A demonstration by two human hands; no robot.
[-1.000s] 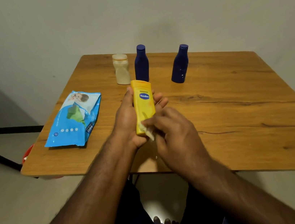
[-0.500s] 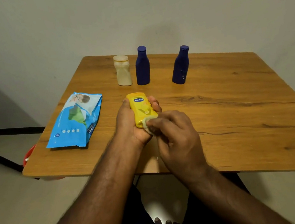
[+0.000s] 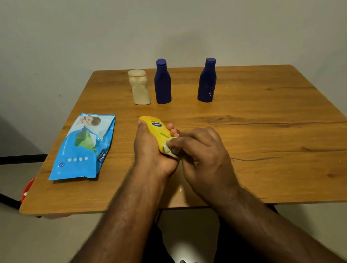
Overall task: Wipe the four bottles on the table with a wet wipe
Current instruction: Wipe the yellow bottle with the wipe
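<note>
Head view: left hand cradles yellow bottle — right hand pinches wipe.

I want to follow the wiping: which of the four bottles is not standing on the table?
The yellow bottle: the left hand holds it tilted while the right hand presses a wipe on it. The others stand upright.

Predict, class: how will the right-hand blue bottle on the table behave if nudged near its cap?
The right blue bottle is tall and narrow with a small base, so it probably tips rather than slides. Its round body would likely roll once down. It looks like smooth plastic, possibly slippery.
</note>
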